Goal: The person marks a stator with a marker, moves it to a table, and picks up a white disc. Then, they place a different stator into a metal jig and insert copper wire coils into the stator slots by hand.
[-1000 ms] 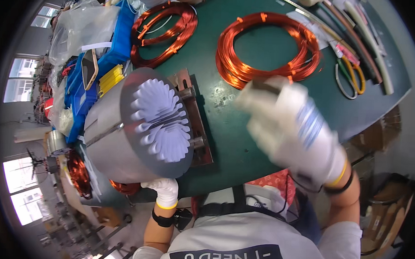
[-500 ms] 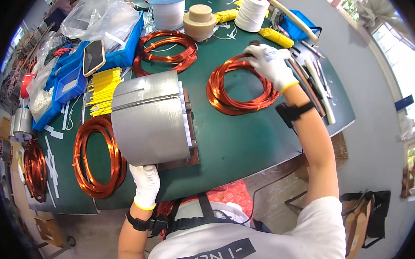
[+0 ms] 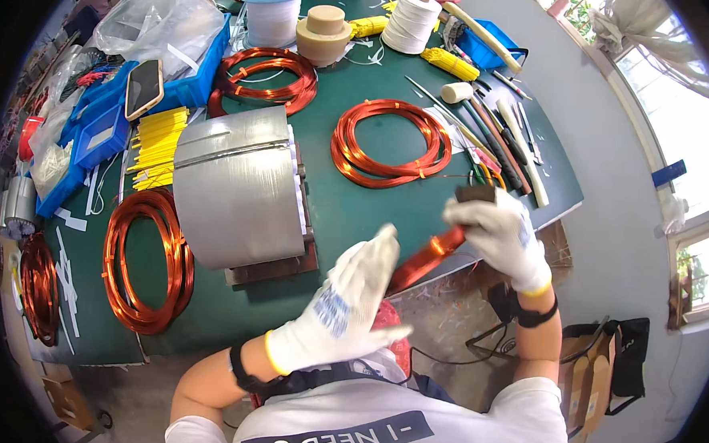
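Observation:
A bundled coil of copper wire (image 3: pixel 424 263), seen nearly edge-on, hangs over the table's front edge. My right hand (image 3: pixel 502 233) is closed on its upper end; a small dark patch or block shows at the fingers, and I cannot make out what it is. Beside the coil's lower end is my left hand (image 3: pixel 346 297), fingers stretched out and palm toward the coil. Whether it touches the coil is unclear. Another round copper wire coil (image 3: pixel 344 141) lies flat on the green table. Left of my hands rests a grey metal stator cylinder (image 3: pixel 239 195) on a dark base.
More copper coils (image 3: pixel 112 265) lie around the cylinder. Yellow strips (image 3: pixel 159 147), a phone (image 3: pixel 144 88) and blue bins (image 3: pixel 102 138) sit at left. Thread spools (image 3: pixel 411 24) stand at the back. Rods, tools and a mallet (image 3: pixel 457 92) lie at right on the green table (image 3: pixel 370 222).
My right hand has lifted a copper coil off the table and drawn it toward me. My left hand has left the cylinder's base and moved right, opening beside the coil.

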`<act>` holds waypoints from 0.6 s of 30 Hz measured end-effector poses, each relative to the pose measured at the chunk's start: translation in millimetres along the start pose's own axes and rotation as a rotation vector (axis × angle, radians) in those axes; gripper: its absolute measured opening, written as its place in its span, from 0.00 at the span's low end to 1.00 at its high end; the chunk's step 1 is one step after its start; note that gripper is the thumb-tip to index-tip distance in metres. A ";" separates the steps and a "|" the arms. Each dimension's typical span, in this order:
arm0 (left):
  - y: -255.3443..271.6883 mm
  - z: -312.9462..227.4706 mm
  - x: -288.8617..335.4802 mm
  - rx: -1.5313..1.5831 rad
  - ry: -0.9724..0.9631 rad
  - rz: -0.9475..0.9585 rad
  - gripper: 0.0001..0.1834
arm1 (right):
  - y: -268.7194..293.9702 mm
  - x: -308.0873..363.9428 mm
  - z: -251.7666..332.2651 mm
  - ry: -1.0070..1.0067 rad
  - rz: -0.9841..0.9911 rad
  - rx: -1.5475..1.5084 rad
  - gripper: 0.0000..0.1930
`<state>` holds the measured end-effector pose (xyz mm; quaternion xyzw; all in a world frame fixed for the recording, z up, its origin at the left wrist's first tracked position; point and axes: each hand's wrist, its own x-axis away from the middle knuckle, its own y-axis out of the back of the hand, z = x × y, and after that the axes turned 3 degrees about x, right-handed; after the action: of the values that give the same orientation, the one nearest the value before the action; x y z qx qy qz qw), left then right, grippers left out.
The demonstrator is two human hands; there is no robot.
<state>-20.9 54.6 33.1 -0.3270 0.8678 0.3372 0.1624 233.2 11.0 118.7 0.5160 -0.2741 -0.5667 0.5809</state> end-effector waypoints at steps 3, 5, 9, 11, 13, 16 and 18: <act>-28.1 20.3 -2.0 0.013 0.063 -0.192 0.54 | -23.2 -48.6 -46.4 -0.025 -0.045 0.044 0.13; -28.3 30.1 5.4 -0.163 0.024 -0.141 0.56 | -41.8 -87.0 -86.8 -0.018 -0.054 0.116 0.12; -20.9 49.8 17.3 -0.137 0.119 0.100 0.42 | -74.5 -156.4 -142.5 -0.219 0.115 0.357 0.18; -17.8 45.3 12.5 -0.091 0.156 0.085 0.36 | -86.5 -173.1 -143.1 -0.233 0.173 0.367 0.20; -19.2 46.0 12.9 -0.079 0.159 0.093 0.35 | -94.5 -183.6 -138.2 -0.300 0.335 0.560 0.18; -19.4 45.8 13.6 -0.057 0.152 0.077 0.32 | -95.7 -180.1 -135.7 -0.181 0.304 0.759 0.15; -21.7 47.4 13.1 -0.047 0.144 0.068 0.29 | -85.1 -169.3 -139.1 -0.121 0.197 0.779 0.13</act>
<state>-12.9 69.3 -18.0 -0.3246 0.8796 0.3384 0.0802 291.8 225.5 42.2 0.6346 -0.5501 -0.3914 0.3761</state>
